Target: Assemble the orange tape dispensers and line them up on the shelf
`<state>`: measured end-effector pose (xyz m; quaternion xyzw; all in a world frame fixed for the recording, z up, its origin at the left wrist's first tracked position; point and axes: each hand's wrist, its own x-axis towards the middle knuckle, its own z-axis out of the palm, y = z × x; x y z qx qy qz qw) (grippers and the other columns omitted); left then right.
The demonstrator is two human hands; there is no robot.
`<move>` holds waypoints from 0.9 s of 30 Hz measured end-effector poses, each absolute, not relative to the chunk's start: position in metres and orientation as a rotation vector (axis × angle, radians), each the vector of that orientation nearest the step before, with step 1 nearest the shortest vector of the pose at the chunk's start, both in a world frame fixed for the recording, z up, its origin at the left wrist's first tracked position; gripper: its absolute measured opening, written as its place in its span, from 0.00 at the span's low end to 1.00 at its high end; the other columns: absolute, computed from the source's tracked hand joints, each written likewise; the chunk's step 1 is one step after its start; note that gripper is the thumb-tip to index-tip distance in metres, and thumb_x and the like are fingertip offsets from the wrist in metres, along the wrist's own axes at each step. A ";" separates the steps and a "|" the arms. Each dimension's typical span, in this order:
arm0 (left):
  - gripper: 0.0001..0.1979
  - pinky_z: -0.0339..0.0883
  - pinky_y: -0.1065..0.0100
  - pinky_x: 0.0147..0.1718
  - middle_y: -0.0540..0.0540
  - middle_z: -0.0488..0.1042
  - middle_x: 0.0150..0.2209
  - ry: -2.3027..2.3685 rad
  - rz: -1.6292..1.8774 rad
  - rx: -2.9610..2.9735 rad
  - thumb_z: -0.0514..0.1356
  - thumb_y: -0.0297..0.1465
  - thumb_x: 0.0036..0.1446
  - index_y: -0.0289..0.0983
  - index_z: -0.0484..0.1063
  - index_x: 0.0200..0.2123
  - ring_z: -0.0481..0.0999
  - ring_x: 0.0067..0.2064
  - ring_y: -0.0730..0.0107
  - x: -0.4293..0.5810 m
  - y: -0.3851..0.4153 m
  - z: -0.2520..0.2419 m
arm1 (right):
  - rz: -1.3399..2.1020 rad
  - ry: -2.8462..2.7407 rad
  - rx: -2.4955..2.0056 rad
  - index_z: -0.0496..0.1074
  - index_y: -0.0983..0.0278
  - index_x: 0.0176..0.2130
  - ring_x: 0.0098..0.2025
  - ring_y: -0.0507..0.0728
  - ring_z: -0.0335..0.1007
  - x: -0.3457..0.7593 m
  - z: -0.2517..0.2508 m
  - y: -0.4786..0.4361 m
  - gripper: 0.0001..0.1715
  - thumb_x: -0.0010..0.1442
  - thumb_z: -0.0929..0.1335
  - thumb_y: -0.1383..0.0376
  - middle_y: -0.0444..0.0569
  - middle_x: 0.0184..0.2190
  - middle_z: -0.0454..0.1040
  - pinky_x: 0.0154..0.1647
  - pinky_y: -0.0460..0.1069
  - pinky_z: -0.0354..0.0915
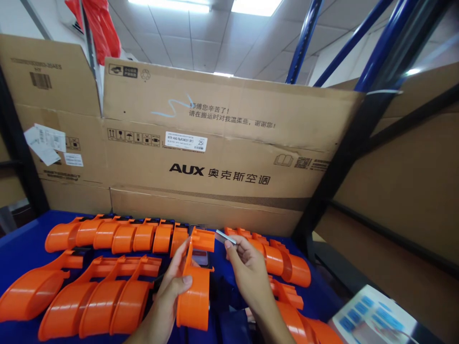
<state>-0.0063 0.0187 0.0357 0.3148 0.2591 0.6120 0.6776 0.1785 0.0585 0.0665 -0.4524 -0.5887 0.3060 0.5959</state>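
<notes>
My left hand [174, 282] grips an orange plastic part [193, 298] with a wide curved body and a narrow arm that ends in a channel-shaped head at the top. Thumb in front, the other fingers go behind it. Just right of that head, my right hand [247, 263] pinches a thin silvery metal spring [225, 236] with ribbed coils between thumb and fingers. The spring points at the head, with a small gap between them. Behind the held part, a phone-like dark object [202, 258] is partly covered.
Rows of similar orange parts [124, 239] lie on the blue table surface [21, 243], with several more on the right [297, 270]. A large cardboard box panel [222, 157] stands behind. At lower right sits a white and blue box [373, 315]. Dark rack posts [333, 177] frame the right side.
</notes>
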 end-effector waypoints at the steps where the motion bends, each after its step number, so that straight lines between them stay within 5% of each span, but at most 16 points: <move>1: 0.36 0.66 0.51 0.57 0.42 0.73 0.62 0.587 1.373 0.708 0.67 0.34 0.49 0.45 0.69 0.63 0.72 0.59 0.41 -0.007 0.019 0.036 | 0.717 -1.381 -1.052 0.74 0.62 0.39 0.29 0.54 0.65 0.179 0.067 0.059 0.19 0.63 0.69 0.48 0.44 0.27 0.71 0.30 0.47 0.63; 6: 0.34 0.71 0.60 0.44 0.43 0.81 0.45 0.676 1.365 0.697 0.67 0.37 0.51 0.43 0.69 0.63 0.80 0.42 0.54 -0.009 0.025 0.040 | 0.742 -1.454 -1.079 0.73 0.61 0.38 0.30 0.55 0.66 0.186 0.071 0.056 0.19 0.63 0.69 0.48 0.44 0.29 0.71 0.31 0.47 0.63; 10: 0.33 0.66 0.70 0.29 0.51 0.77 0.29 0.795 1.350 0.763 0.67 0.36 0.53 0.42 0.66 0.62 0.73 0.27 0.69 -0.010 0.032 0.041 | 0.752 -1.516 -1.092 0.72 0.61 0.38 0.29 0.53 0.63 0.186 0.075 0.051 0.17 0.64 0.69 0.51 0.42 0.28 0.69 0.31 0.46 0.61; 16: 0.27 0.63 0.71 0.27 0.52 0.76 0.26 0.853 1.374 0.914 0.68 0.42 0.54 0.41 0.74 0.56 0.72 0.26 0.70 -0.010 0.035 0.039 | 0.746 -1.553 -1.083 0.73 0.62 0.38 0.30 0.53 0.63 0.179 0.075 0.047 0.15 0.66 0.68 0.53 0.42 0.28 0.67 0.31 0.46 0.60; 21: 0.27 0.69 0.65 0.38 0.49 0.81 0.33 0.866 1.369 0.991 0.70 0.41 0.51 0.44 0.73 0.54 0.78 0.34 0.62 -0.005 0.025 0.040 | 0.753 -1.525 -1.069 0.73 0.62 0.37 0.30 0.55 0.66 0.173 0.070 0.049 0.17 0.65 0.68 0.50 0.43 0.28 0.71 0.31 0.46 0.64; 27: 0.29 0.64 0.69 0.31 0.54 0.75 0.28 0.820 1.391 0.935 0.67 0.42 0.57 0.47 0.65 0.60 0.73 0.29 0.67 -0.007 0.028 0.038 | 0.695 -1.384 -1.066 0.74 0.64 0.50 0.35 0.59 0.74 0.167 0.063 0.052 0.27 0.62 0.69 0.47 0.49 0.31 0.78 0.38 0.51 0.69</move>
